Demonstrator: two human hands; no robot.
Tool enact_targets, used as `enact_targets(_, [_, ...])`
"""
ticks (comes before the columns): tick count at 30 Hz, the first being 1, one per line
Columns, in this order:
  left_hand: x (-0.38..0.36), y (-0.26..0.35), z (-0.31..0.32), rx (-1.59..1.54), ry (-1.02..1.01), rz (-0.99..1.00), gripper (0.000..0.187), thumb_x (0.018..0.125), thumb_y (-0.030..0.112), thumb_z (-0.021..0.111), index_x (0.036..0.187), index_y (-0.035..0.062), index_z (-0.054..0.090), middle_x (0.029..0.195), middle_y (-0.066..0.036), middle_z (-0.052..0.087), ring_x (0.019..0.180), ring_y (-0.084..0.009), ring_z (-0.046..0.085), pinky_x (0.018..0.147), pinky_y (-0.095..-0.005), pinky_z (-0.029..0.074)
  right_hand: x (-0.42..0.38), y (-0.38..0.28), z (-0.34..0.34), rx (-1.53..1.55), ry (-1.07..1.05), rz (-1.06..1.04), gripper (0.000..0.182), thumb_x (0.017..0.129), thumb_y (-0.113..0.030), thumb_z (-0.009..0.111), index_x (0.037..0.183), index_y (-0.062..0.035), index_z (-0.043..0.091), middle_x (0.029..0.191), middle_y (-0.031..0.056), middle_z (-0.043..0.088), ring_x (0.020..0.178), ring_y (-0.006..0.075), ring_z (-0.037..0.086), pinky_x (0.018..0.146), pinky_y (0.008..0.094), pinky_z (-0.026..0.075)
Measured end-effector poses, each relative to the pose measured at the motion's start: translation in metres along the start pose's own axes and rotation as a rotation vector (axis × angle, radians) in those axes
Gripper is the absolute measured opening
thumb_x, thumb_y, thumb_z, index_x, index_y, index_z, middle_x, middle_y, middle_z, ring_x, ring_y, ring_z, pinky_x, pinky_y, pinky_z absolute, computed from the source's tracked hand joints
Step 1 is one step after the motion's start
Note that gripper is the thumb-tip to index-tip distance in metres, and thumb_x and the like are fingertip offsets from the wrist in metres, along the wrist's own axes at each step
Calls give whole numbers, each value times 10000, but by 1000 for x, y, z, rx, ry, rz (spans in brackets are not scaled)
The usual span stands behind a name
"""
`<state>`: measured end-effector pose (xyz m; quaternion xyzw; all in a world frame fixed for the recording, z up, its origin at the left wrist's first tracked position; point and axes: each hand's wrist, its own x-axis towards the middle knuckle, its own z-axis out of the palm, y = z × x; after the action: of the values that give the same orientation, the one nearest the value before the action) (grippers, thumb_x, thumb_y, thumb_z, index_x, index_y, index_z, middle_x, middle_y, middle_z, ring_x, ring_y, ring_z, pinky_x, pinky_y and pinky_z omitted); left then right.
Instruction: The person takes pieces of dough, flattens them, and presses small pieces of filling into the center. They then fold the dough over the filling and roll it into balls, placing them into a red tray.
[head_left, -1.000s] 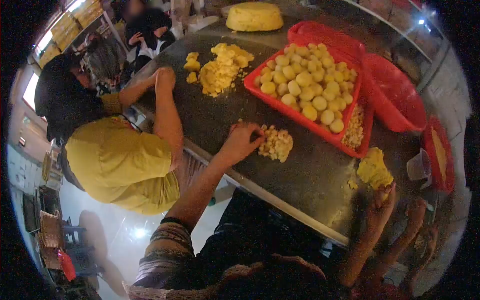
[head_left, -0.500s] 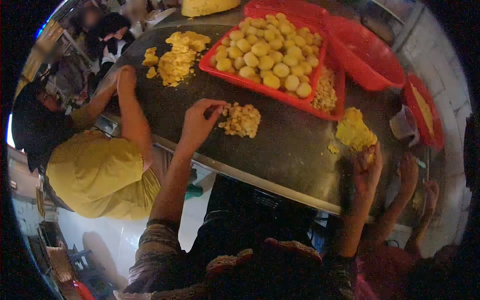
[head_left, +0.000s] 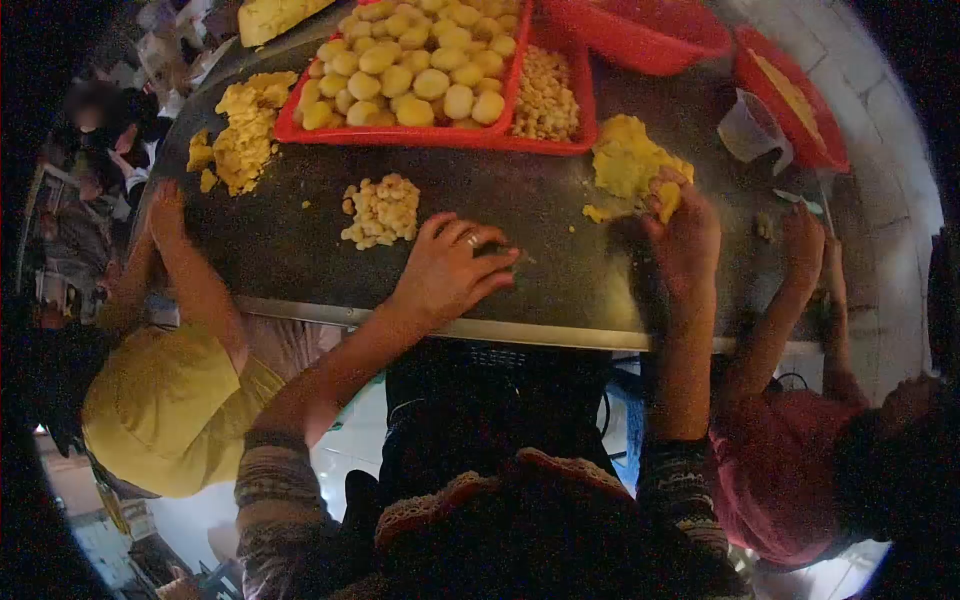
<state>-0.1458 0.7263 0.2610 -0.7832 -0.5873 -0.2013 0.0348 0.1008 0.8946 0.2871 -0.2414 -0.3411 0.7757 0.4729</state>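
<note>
My left hand (head_left: pixel 455 268), with a ring on one finger, is over the dark tabletop (head_left: pixel 540 210), right of a small pile of pale, nut-like pieces (head_left: pixel 383 210). Its fingers are curved and apart, and I make out nothing between them. My right hand (head_left: pixel 685 235) is palm up, its fingers curled round a small piece of yellow dough (head_left: pixel 667 200). Just beyond it lies a larger yellow dough lump (head_left: pixel 630 158), with crumbs at its lower left.
A red tray (head_left: pixel 400 134) of yellow balls sits over another holding pale pieces (head_left: pixel 545 95). Crumbled dough (head_left: pixel 248 130) lies at left. A clear cup (head_left: pixel 752 128) and red containers (head_left: pixel 690 45) are at right. Co-workers' hands (head_left: pixel 168 212) (head_left: pixel 803 240) are at both sides.
The view has turned, so the table's things appear shifted left and up. My left hand has left the small pile and moved right, its fingers spreading. My right hand still has dough.
</note>
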Motion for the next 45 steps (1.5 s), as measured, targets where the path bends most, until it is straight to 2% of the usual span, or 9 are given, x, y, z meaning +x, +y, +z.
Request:
enact_targets(5, [11, 8, -20, 105, -49, 81, 296, 790, 408, 612, 977, 186, 670, 1108, -57, 567, 1117, -252, 463, 999, -493, 286, -5, -5, 19, -51, 188, -6, 248, 906, -242, 503, 1075, -62, 524, 922, 53, 575, 736, 118, 543, 524, 204, 468])
enact_targets(8, [51, 11, -23, 190, -222, 209, 314, 799, 399, 602, 996, 157, 641, 1132, -70, 558, 1113, -249, 467, 1007, -490, 285, 6, -2, -12, 332, -153, 52, 242, 933, -238, 492, 1048, -26, 504, 955, 83, 547, 758, 88, 538, 425, 153, 397])
enact_targets(13, [106, 14, 37, 172, 194, 313, 303, 824, 394, 575, 968, 129, 609, 1162, -59, 561, 1175, -237, 451, 1012, -484, 293, 2, -2, -8, 104, -78, -6, 303, 929, -426, 464, 811, -148, 496, 635, -28, 484, 445, 38, 411, 321, 173, 305])
enact_targets(19, [105, 11, 49, 18, 205, 440, 260, 820, 367, 589, 944, 138, 599, 1211, -21, 543, 1203, -214, 445, 1008, -488, 301, -4, -8, 9, 76, 116, -27, 417, 920, -510, 417, 669, -177, 421, 528, -55, 374, 342, 46, 258, 297, 179, 210])
enact_targets(29, [105, 10, 47, 21, 131, 471, 237, 829, 338, 585, 958, 139, 593, 1176, -21, 555, 1216, -203, 432, 1017, -503, 285, -2, -7, 15, 106, 21, -89, 356, 927, -451, 446, 761, -139, 488, 618, -19, 471, 421, 65, 396, 336, 178, 310])
enact_targets(32, [99, -1, 42, 13, 255, 308, 242, 835, 345, 580, 958, 137, 590, 1167, -19, 556, 1200, -205, 442, 1024, -500, 274, -2, -11, 23, 134, 332, 0, 320, 934, -402, 459, 871, -93, 514, 745, 26, 529, 526, 79, 474, 365, 179, 365])
enact_targets(37, [101, 16, 49, 25, 178, 480, 245, 834, 338, 575, 965, 131, 587, 1135, -13, 565, 1173, -213, 458, 1011, -478, 282, 4, -4, -11, 256, -108, 12, 205, 958, -275, 437, 905, -90, 510, 763, 30, 530, 555, 84, 477, 364, 175, 369])
enact_targets(41, [104, -5, 43, 63, 257, 303, 237, 842, 329, 568, 964, 126, 587, 1101, -26, 578, 1138, -209, 480, 975, -469, 318, 7, 3, -26, 198, -238, -8, 206, 958, -281, 434, 857, -121, 514, 688, 1, 501, 550, 77, 467, 374, 179, 352])
enact_targets(45, [91, -6, 19, -89, 192, 188, 213, 867, 276, 546, 978, 98, 586, 1044, -77, 595, 1025, -229, 544, 923, -426, 374, -7, 16, 2, -398, -54, -101, 212, 918, -307, 515, 865, -110, 572, 710, 14, 547, 590, 105, 511, 468, 240, 410])
